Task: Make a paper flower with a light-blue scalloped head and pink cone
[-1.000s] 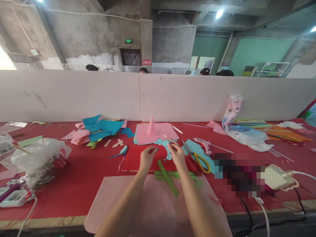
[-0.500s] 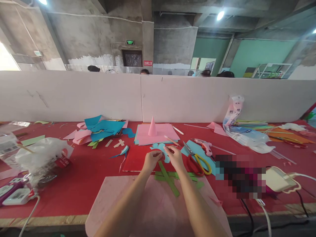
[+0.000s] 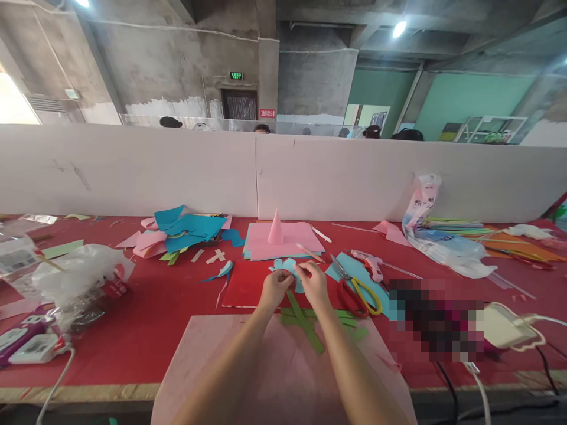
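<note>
My left hand [image 3: 274, 288] and my right hand [image 3: 313, 283] are close together above a red sheet [image 3: 248, 286]. Both pinch a light blue scalloped paper cutout [image 3: 287, 267] that lies at the sheet's far edge. The right fingers also seem to hold a thin wooden stick [image 3: 310, 252] pointing away to the left. Just under my wrists lie several green paper strips [image 3: 305, 321], crossed on a pale pink sheet [image 3: 266, 372]. A small pink paper cone [image 3: 275, 227] stands on a stack of pink sheets behind the cutout.
Scissors with red and yellow handles [image 3: 357, 289] and a pink glue gun [image 3: 370, 262] lie to the right. Blue and pink scraps [image 3: 186, 230] lie at the back left, plastic bags [image 3: 75, 274] at left, a power strip [image 3: 26, 345] near the front edge. A white partition [image 3: 177, 171] runs behind.
My hands have come together from slightly apart. They now pinch the blue cutout, which was lying just beyond the fingers a second ago.
</note>
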`<action>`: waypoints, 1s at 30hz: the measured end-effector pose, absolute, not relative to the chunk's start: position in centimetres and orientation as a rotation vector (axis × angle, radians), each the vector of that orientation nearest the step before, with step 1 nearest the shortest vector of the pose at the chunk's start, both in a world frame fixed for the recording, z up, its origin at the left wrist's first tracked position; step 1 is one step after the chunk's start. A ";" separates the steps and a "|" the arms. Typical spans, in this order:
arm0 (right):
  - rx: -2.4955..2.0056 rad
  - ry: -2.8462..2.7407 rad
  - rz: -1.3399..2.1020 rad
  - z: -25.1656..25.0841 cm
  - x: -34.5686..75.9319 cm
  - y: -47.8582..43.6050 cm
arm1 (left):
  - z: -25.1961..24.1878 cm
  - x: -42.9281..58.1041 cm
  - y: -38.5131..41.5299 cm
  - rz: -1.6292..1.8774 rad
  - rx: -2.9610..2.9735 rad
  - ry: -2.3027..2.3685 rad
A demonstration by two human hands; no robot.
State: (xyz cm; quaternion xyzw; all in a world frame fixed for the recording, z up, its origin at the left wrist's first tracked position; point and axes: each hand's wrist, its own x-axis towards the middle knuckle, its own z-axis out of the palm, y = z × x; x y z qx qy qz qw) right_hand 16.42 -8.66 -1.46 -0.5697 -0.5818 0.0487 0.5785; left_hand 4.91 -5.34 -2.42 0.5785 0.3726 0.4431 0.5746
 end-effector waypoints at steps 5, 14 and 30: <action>-1.320 -1.409 -0.102 -1.4 15.9 -8.7 | -2.9 5.0 -5.0 1.059 1.337 1.028; -1.347 -1.198 -0.074 -1.4 17.7 -8.6 | -1.9 4.1 -4.9 1.145 1.213 0.986; -1.435 -0.732 0.281 -3.6 19.5 -7.4 | 6.5 5.8 9.4 1.198 2.270 1.341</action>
